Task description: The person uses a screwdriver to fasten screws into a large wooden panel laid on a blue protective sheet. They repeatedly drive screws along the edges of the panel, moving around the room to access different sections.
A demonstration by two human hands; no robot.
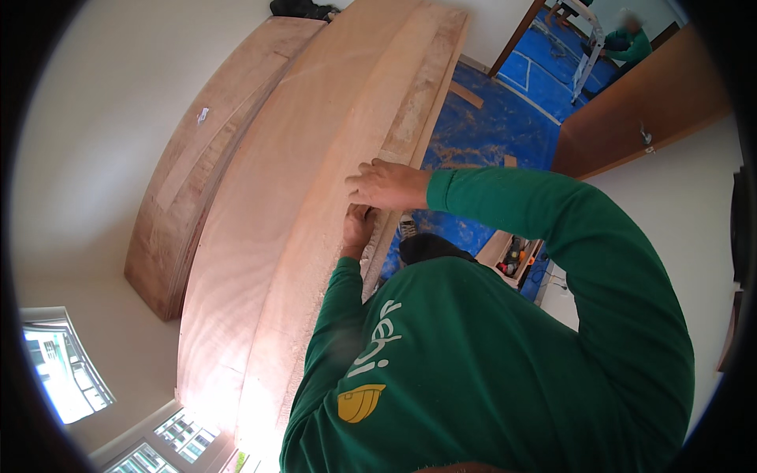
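Observation:
A long, pale wooden panel point(276, 189) slants across the view to my left, with a strip of rough, lighter wood along its near edge. My right hand point(386, 185) is over this strip, its fingers bent and pressed down at the surface. Just below it, close to the panel's edge, my left hand point(359, 230) is closed, knuckles up. The two hands almost touch. Whatever lies under or between their fingers is hidden. Green sleeves cover both forearms.
Another stack of wooden panels point(181, 169) leans by the left wall. Blue sheeting point(473, 118) with wood scraps covers the floor. An open wooden box of tools point(493, 251) stands right. Beyond the brown door point(643, 102) are a stepladder point(587, 59) and a person in green point(631, 43).

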